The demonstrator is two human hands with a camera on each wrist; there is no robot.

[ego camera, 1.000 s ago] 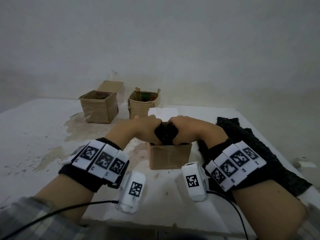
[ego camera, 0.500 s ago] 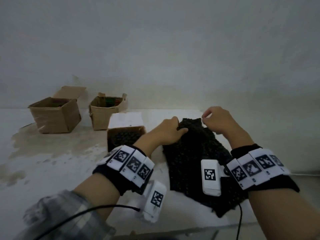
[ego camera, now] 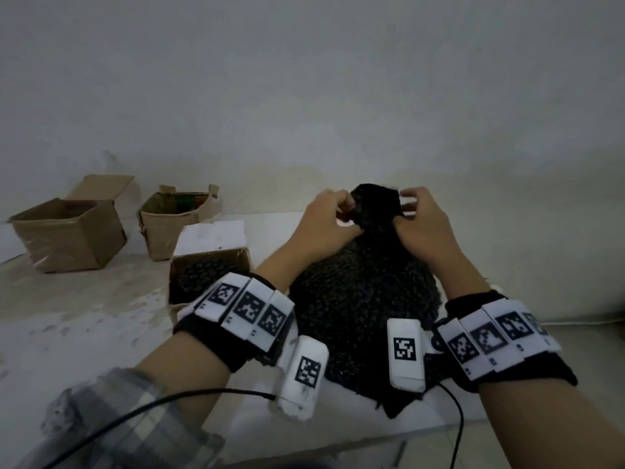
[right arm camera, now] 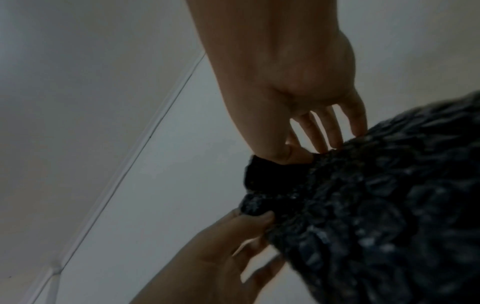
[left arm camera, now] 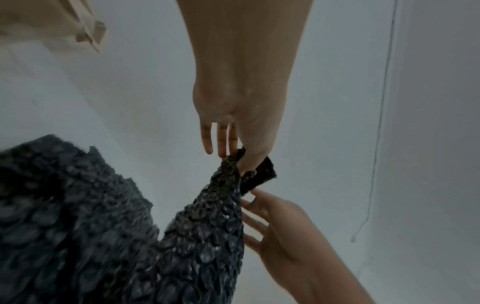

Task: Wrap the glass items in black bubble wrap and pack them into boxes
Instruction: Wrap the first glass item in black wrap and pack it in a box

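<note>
A sheet of black bubble wrap is held up off the white table by its far edge. My left hand pinches the upper left corner, and in the left wrist view the thumb and fingers clamp the black bubble wrap. My right hand pinches the upper right corner; the right wrist view shows its thumb on the wrap's edge. Left of my hands stands an open cardboard box with a black-wrapped bundle inside. No bare glass item is visible.
Two more open cardboard boxes stand at the back left near the wall. The table's front edge runs just below my wrists. A thin cable hangs down the wall on the right.
A second ago both hands pressed a black bundle into the near box. They then moved right to the flat sheet and have now lifted its far edge up.
</note>
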